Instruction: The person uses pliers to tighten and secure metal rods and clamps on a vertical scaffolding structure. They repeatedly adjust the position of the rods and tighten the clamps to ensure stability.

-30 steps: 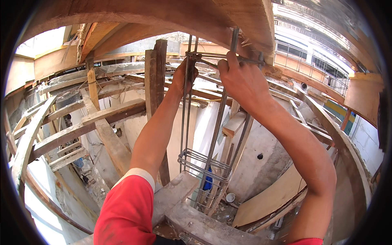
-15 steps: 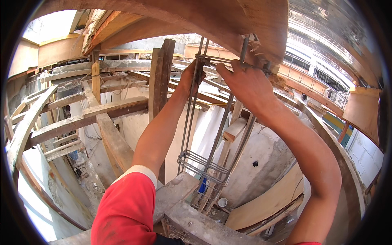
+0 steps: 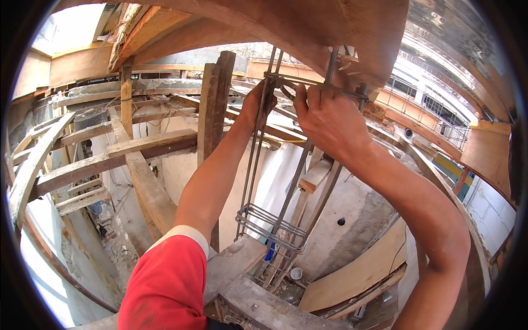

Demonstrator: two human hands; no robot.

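An upright rebar cage of long steel bars stands in front of me. My left hand is closed around the cage's upper left corner, where a stirrup meets the vertical bars; the bars partly cover its fingers. My right hand reaches in from the right at the same height, its fingers bent down over the stirrup. A small dark curved piece shows beside its fingertips, too unclear to name. Lower on the cage, several stirrups are bunched together around the bars.
A large wooden beam passes close overhead. Timber posts and crossing planks fill the left. Below lie a concrete ledge, a small white bucket and a leaning plywood sheet.
My right hand has lowered slightly and its fingers have curled in toward the stirrup; the forefinger was more stretched out before. The left hand keeps its place on the cage corner.
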